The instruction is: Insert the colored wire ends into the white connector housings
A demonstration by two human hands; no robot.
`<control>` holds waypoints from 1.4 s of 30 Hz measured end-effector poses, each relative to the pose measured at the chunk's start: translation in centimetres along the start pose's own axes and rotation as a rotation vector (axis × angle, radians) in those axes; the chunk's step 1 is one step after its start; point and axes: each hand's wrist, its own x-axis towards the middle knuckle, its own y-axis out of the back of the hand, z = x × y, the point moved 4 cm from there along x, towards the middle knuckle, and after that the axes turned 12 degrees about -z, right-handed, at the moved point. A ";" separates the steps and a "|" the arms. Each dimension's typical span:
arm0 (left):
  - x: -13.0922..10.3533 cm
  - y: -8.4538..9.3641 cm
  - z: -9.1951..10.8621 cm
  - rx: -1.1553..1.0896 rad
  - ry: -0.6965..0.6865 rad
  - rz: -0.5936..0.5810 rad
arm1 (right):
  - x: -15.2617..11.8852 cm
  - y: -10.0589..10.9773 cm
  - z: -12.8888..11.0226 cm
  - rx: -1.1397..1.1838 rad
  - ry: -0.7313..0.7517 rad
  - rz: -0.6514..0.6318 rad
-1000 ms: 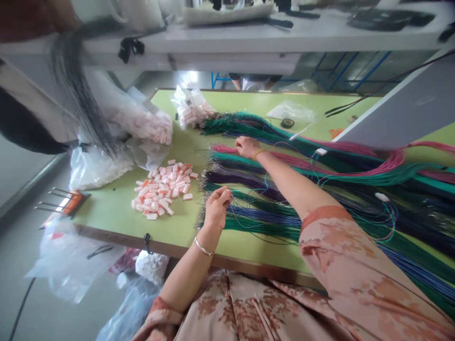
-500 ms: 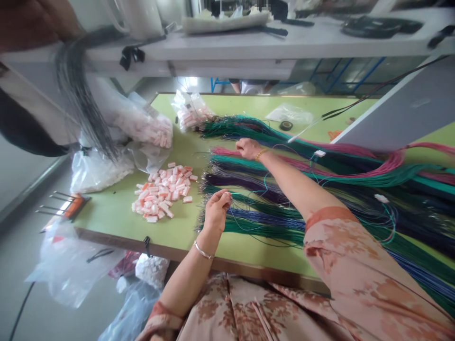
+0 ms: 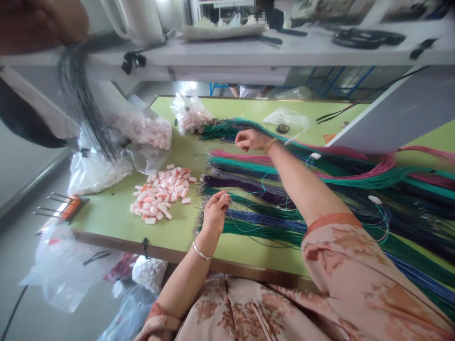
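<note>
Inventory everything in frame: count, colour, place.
table: one, green, centre
wire bundles: several, green, pink, blue, dark; middle to right
loose connectors: dozens, white and orange, left
wired connectors: two, white, over bundles
filled bags: three, pinkish or white, left side
tape roll: one, black, far side
pronged rack: one, orange, left corner
lower bags: several, mostly clear, bottom left
shelf: one, white, above table
shelf items: several, blurred, top
hanging wires: one bunch, dark, upper left
other person: one, pale clothing, beyond table
left grip: one, bare, pinching pale piece
right grip: one, bare, above bundles
</note>
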 end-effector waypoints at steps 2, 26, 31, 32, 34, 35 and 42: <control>0.0 -0.1 -0.1 0.004 0.002 -0.004 | -0.3 -1.4 -2.3 0.067 0.130 -0.026; 3.7 -2.8 -0.1 -0.055 0.056 -0.001 | -10.5 -9.9 -2.9 -0.066 0.231 0.102; 3.9 -2.6 -0.3 -0.045 0.059 0.000 | -10.5 -10.3 -2.6 -0.064 0.202 0.130; 3.9 -2.6 -0.3 -0.043 0.058 0.000 | -10.5 -10.4 -2.5 -0.058 0.195 0.136; 4.0 -2.6 -0.4 -0.040 0.049 0.003 | -10.5 -10.5 -2.5 -0.044 0.177 0.139; 4.0 -2.6 -0.4 -0.035 0.041 0.007 | -10.5 -10.5 -2.6 -0.041 0.169 0.141; 3.8 -2.5 -0.2 0.050 -0.069 0.035 | -10.6 -10.7 -2.6 -0.049 0.156 0.162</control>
